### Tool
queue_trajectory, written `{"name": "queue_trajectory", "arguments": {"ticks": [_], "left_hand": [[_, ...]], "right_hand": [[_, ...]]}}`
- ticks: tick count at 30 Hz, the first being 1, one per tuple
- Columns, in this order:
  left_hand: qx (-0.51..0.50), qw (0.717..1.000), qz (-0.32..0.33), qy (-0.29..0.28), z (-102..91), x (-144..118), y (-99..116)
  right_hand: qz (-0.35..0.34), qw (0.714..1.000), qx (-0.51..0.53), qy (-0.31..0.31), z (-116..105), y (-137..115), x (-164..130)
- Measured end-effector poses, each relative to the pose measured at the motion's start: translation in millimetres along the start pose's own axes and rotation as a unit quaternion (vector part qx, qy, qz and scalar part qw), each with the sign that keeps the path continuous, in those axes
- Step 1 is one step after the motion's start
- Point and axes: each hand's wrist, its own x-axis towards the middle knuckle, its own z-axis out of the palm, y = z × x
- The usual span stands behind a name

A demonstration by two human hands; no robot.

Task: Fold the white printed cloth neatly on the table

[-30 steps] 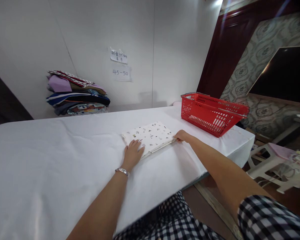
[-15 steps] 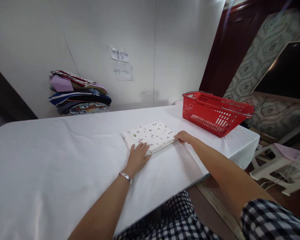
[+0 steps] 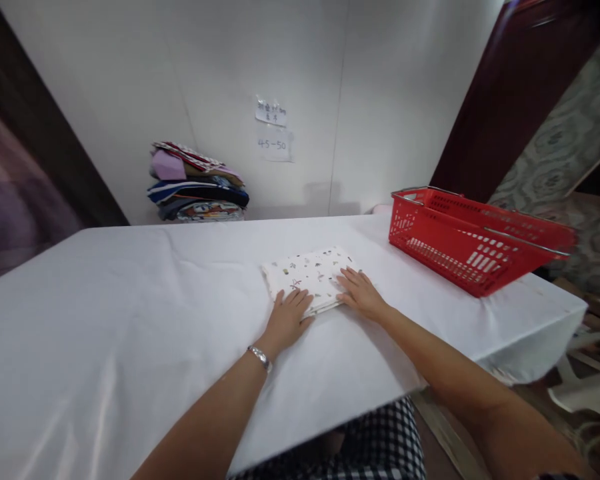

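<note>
White folded cloth (image 3: 310, 275) under both flat hands

1 head-worn camera looks forward and down across the white table (image 3: 130, 320), close above both forearms, facing the rear wall (image 3: 220, 80); no second view.

Lower white paper note (image 3: 275, 145) taped on wall: "45-50"
Upper white paper note (image 3: 271, 113): handwriting, illegible
</note>
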Motion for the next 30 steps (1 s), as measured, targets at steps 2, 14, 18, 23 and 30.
{"name": "queue_trajectory", "arguments": {"ticks": [2, 14, 18, 23, 30], "left_hand": [[0.006, 1.0, 0.003, 0.008, 0.1, -0.9, 0.2], [0.025, 1.0, 0.004, -0.004, -3.7, -2.9, 3.5], [0.025, 1.0, -0.005, -0.007, -5.5, -3.3, 5.7], [0.005, 1.0, -0.029, 0.002, -9.6, -9.5, 7.9], [-0.047, 0.994, -0.095, 0.034, -9.4, -24.9, 4.4]], "right_hand": [[0.02, 1.0, -0.005, -0.021, 6.5, 1.9, 3.9], [0.001, 0.999, 0.031, 0.035, 28.4, 22.4, -2.6], [0.009, 0.996, 0.074, 0.045, 25.7, 29.3, -4.9], [0.054, 0.975, 0.185, 0.114, 27.0, 44.7, -7.7], [0.208, 0.895, 0.353, 0.176, 40.5, 58.7, -6.7]]}}
